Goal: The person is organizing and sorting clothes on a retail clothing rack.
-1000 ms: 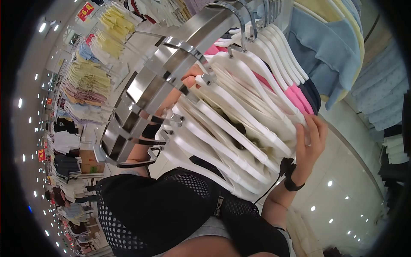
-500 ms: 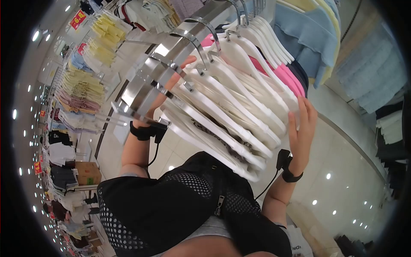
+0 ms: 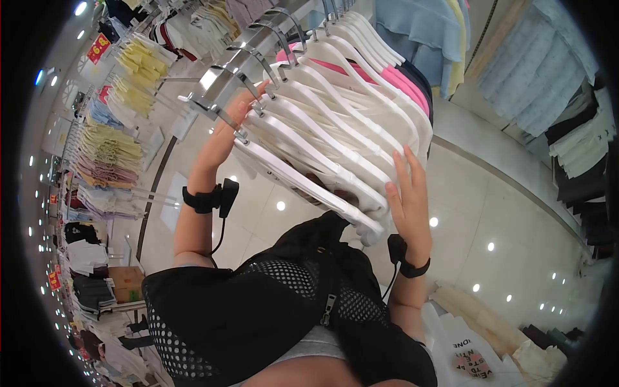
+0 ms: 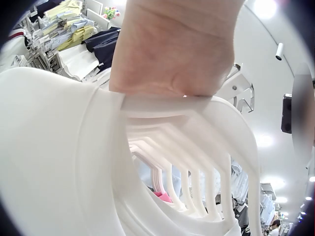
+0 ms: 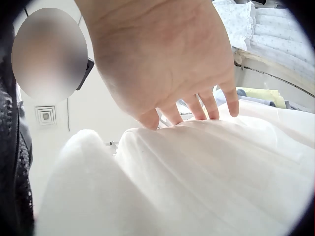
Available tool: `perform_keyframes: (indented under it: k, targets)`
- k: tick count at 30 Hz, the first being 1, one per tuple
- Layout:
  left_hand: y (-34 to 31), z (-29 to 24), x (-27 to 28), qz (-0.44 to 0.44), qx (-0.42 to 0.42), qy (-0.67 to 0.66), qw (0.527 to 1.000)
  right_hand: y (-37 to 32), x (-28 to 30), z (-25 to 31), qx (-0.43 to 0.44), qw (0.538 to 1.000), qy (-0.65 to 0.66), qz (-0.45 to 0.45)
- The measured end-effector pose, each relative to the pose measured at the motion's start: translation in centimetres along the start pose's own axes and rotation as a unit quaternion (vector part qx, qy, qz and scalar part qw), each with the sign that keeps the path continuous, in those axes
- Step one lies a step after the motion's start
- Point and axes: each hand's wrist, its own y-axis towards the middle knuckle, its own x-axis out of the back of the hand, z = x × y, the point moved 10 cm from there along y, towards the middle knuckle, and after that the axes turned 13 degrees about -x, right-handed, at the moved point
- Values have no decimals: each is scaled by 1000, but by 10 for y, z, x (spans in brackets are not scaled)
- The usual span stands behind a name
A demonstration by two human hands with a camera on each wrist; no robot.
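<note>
Several white hangers [image 3: 303,132] with white and cream tops [image 3: 361,132] hang on a shiny metal rail [image 3: 222,80]. My left hand [image 3: 231,129] reaches up beside the hooks near the rail's end, its fingers stretched along the hanger necks and partly hidden behind them. In the left wrist view, the heel of that hand lies against the top of the nearest white hanger [image 4: 187,105]. On the other side, my right hand [image 3: 412,203] rests its spread fingers on the shoulder ends of the tops. The right wrist view shows those fingertips touching white fabric [image 5: 206,157].
Pink tops [image 3: 412,97] and light blue garments [image 3: 419,32] hang farther along the rail. Racks of yellow clothes [image 3: 142,58] stand at the left, and pale blue garments [image 3: 538,68] hang at the right. Below is a glossy tiled floor [image 3: 496,213].
The rail and hangers have shifted up and left in the head view, and the front hangers sit closer together. My left hand shows more fully; my right hand stays at the hanger ends.
</note>
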Motion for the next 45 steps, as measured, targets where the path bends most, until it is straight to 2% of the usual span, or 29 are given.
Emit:
perform_keyframes:
  k: [2,10,12,19,21,27,32,36,42,45]
  targets:
    - [-6,6,0,-3,30,-23,999,-3,1,4,7,1000,-11,-4]
    - [-13,6,-2,-1,-42,-37,998,-19,-7,19,24,1000,-11,1]
    - [-17,16,-3,0,21,-57,998,-23,-15,20,21,1000,-3,11]
    - [-18,17,-3,15,17,-51,998,-23,-5,10,30,999,10,19]
    - [-15,8,-1,23,22,-12,999,-12,15,-3,-2,999,10,-33]
    - [6,-7,3,39,-26,15,999,21,30,-21,-11,998,17,-63]
    - [27,24,26,78,-31,20,996,50,17,-25,22,998,21,-60]
    - [70,25,33,92,-53,40,994,63,21,-24,25,996,-12,-85]
    - [122,34,43,120,-62,69,988,73,38,-36,43,988,129,-68]
    - [140,46,39,140,-57,69,986,87,43,-54,12,976,208,-61]
